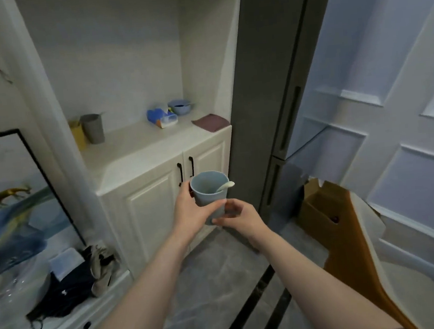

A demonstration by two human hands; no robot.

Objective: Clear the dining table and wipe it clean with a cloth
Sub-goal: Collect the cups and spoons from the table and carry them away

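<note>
I hold a pale blue cup [208, 191] out in front of me with both hands. A white spoon [226, 186] leans inside it, its handle over the right rim. My left hand [188, 212] wraps the cup's left side. My right hand [238, 215] grips its base from the right. A folded reddish-brown cloth [210, 122] lies at the right end of the cream sideboard counter [129, 146] ahead. The dining table is not in view.
On the counter stand a grey cup [93, 128], a yellow box [78, 134], a blue packet [161, 116] and a blue bowl [180, 106]. A grey fridge [268, 79] stands to the right, open cardboard boxes [329, 214] on the floor beside it. A framed picture [15, 197] and dark clothes [64, 293] sit on the low cabinet at left.
</note>
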